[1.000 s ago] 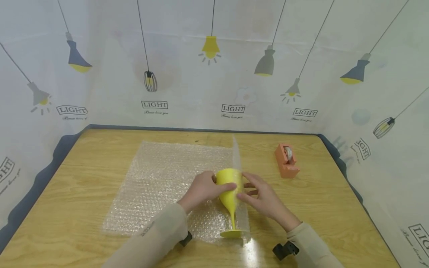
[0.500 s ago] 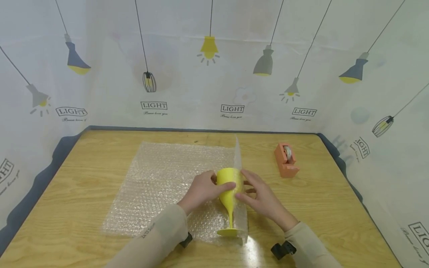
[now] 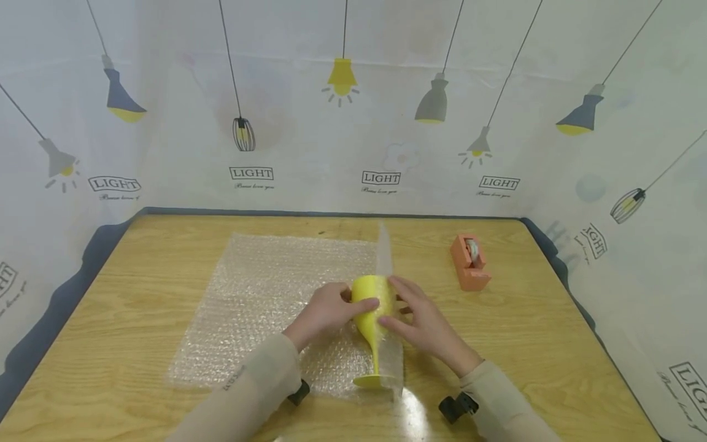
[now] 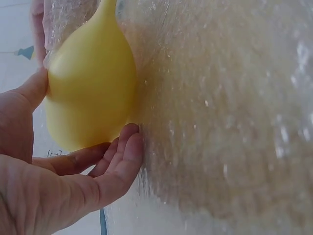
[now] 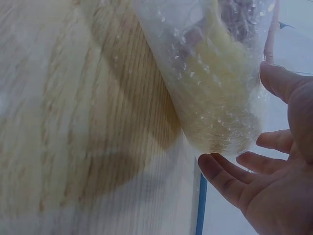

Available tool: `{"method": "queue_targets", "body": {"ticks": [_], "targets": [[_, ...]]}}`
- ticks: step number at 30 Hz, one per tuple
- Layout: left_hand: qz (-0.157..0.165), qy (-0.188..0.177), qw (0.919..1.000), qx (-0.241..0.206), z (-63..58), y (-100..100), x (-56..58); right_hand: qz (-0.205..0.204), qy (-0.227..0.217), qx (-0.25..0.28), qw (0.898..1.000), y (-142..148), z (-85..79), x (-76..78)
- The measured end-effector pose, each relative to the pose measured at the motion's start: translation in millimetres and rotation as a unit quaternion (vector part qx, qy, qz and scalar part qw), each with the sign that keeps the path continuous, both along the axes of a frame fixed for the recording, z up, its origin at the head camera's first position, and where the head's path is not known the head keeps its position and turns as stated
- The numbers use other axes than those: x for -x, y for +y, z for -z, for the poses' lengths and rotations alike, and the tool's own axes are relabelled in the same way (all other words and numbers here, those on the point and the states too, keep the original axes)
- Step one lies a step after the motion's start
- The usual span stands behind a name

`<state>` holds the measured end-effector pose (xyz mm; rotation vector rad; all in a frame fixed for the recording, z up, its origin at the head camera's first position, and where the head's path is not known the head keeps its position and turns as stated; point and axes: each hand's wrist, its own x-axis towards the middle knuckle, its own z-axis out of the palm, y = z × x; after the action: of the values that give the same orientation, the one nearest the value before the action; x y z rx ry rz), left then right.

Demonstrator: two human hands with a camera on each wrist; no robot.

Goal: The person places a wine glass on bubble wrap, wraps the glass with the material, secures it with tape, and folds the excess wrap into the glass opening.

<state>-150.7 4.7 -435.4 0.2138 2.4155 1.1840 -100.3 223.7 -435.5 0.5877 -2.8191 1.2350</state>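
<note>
A yellow plastic goblet (image 3: 361, 287) lies on its side on a sheet of bubble wrap (image 3: 265, 294), bowl pointing away and foot toward me. My left hand (image 3: 328, 310) grips the bowl from the left, thumb across it, fingers around its rim side, as the left wrist view shows on the goblet (image 4: 93, 78). The sheet's right edge is folded up over the goblet's right side. My right hand (image 3: 429, 325) holds that flap against the bowl with thumb and fingertips; in the right wrist view the bubble wrap (image 5: 215, 107) covers the yellow bowl.
An orange tape dispenser (image 3: 469, 263) with a roll in it stands at the right back of the wooden table (image 3: 525, 331). A fabric backdrop (image 3: 309, 135) printed with lamps surrounds the table on the back and sides.
Both hands and the goblet have shifted slightly left in the head view. The flap's far corner has tipped a little further left over the past half second. Both grips stay the same.
</note>
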Motion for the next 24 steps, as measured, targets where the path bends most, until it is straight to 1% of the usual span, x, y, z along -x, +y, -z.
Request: {"method": "queue_targets", "body": {"ticks": [8, 12, 14, 18, 24], "targets": [[0.02, -0.017, 0.9996, 0.009, -3.2, -6.2, 3.1, 0.006, 0.01, -0.017, 1.0, -6.0, -2.5, 2.6], [0.02, -0.028, 0.9991, 0.024, -6.6, -9.0, 3.3, 0.01, 0.012, -0.028, 0.999, -10.8, -4.4, 3.8], [0.018, -0.027, 0.9988, 0.036, -8.2, -10.5, 3.2, 0.012, 0.011, -0.03, 0.999, -13.6, -5.7, 4.2], [0.017, -0.01, 0.9984, 0.054, -10.9, -13.4, 2.4, 0.015, 0.02, -0.04, 0.999, -18.6, -7.3, 5.1], [0.005, 0.018, 0.998, 0.061, -10.6, -18.5, 1.2, 0.016, 0.048, -0.058, 0.997, -23.3, -6.0, 6.1]]}}
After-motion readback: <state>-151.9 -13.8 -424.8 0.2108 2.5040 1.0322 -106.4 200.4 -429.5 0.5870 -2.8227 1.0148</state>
